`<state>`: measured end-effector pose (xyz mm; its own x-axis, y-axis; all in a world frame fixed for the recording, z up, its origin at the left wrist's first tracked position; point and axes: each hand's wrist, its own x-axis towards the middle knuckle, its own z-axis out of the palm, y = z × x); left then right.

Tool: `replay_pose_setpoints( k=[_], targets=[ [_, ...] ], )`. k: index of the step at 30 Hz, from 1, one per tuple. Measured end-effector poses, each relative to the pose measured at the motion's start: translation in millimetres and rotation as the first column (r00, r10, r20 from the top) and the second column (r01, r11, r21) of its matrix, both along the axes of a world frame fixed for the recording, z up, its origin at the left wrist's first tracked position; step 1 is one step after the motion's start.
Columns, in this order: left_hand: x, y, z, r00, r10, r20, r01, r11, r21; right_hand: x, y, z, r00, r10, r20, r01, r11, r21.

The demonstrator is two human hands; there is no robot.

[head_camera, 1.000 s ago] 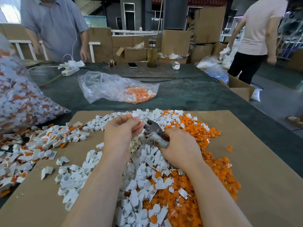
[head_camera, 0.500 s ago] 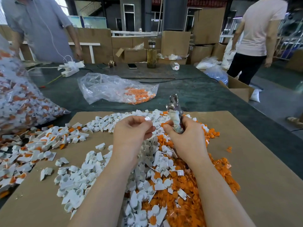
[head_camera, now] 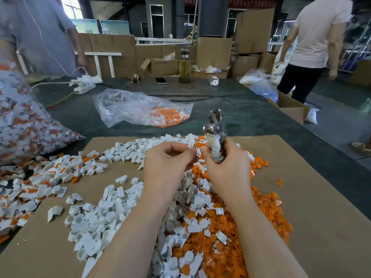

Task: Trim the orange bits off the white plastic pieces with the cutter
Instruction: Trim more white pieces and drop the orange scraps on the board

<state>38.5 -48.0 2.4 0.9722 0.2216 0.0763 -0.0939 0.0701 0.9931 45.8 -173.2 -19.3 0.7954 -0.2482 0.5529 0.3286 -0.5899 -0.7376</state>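
Note:
My right hand [head_camera: 224, 167] grips the metal cutter [head_camera: 215, 129] by its wrapped handles, jaws pointing up and away. My left hand [head_camera: 168, 159] pinches a small white plastic piece [head_camera: 191, 146] at its fingertips, right beside the right hand's thumb. Both hands hover over a cardboard sheet [head_camera: 301, 197]. Below them lies a heap of trimmed white pieces [head_camera: 104, 215] and, to the right, a heap of orange bits [head_camera: 230, 247]. White pieces with orange still on them [head_camera: 46, 177] are spread at the left.
A big clear bag of white-and-orange pieces [head_camera: 24, 127] leans at the left. A smaller bag [head_camera: 140, 109] lies on the dark table beyond the cardboard. A bottle [head_camera: 184, 67], phone and power strip [head_camera: 84, 85] sit farther back. Two people stand at the far left and right.
My right hand swung the cutter from pointing at the left hand's piece to upright. Both hands rose slightly, and the left hand still pinches a white piece.

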Motion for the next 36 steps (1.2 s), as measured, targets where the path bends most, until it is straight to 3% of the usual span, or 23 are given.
replay_pose_setpoints(
  k=[23, 36],
  targets=[
    [-0.1, 0.1, -1.9, 0.980, 0.021, 0.196, -0.102, 0.905, 0.412, -1.2, 1.1, 4.5, 0.997, 0.053, -0.048, -0.053, 0.999, -0.006],
    [2.3, 1.0, -4.5, 0.984, 0.096, 0.147, -0.144, 0.919, 0.366, 0.2, -2.0, 6.5, 0.971, 0.193, -0.139, -0.195, 0.981, 0.002]
  ],
)
